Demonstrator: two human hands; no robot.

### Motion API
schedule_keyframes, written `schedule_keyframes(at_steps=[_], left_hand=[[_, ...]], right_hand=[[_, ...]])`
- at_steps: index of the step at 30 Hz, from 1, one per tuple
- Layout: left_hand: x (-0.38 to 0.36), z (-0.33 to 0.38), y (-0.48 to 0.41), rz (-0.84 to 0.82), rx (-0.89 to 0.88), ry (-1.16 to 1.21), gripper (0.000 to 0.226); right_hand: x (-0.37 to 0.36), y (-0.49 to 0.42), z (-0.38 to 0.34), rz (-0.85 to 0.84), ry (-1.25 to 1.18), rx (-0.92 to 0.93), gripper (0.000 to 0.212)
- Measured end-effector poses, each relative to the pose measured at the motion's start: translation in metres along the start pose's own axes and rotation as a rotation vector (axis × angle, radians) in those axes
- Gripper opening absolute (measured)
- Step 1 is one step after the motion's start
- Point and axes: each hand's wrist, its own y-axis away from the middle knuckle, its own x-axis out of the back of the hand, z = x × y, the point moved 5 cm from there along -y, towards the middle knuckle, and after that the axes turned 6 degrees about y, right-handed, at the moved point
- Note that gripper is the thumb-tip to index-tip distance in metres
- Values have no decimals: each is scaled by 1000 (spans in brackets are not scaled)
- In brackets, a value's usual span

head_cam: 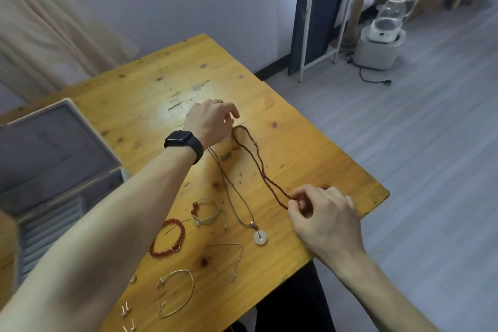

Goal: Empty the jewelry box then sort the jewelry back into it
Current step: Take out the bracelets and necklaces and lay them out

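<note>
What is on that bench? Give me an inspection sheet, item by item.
Surface: scuffed yellow wooden table.
Job's things: open grey-lined jewelry box at left; dark red beaded necklace, cord necklace with white disc pendant, red bead bracelet, silver bangle laid out.
Clutter: nothing seen.
Grippers: left hand and right hand each pinch an end of the beaded necklace.
Cables: black power cord on floor.
Surroundings: white appliance, beige curtain.

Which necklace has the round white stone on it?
The thin grey cord necklace lying on the table, not held by either hand. Its white ring pendant rests nearest the person. The dark red beaded necklace stretched between both hands shows no pendant.
</note>
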Motion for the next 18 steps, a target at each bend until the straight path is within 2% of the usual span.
schedule_keyframes(at_steps=[3, 7, 11, 18], left_hand=[[-1, 9, 6, 18, 18, 80, 20], [-9, 21, 11, -14, -33, -39, 22], [-11, 12, 18, 45, -15, -173, 31], [-8, 2, 18, -14, -1, -144, 30]], right_hand=[[0, 2, 0, 19, 13, 13, 3], [-1, 7, 0, 47, 42, 50, 10], [-5, 14, -1, 74, 115, 96, 8], [-10, 19, -10, 34, 116, 182, 16]])
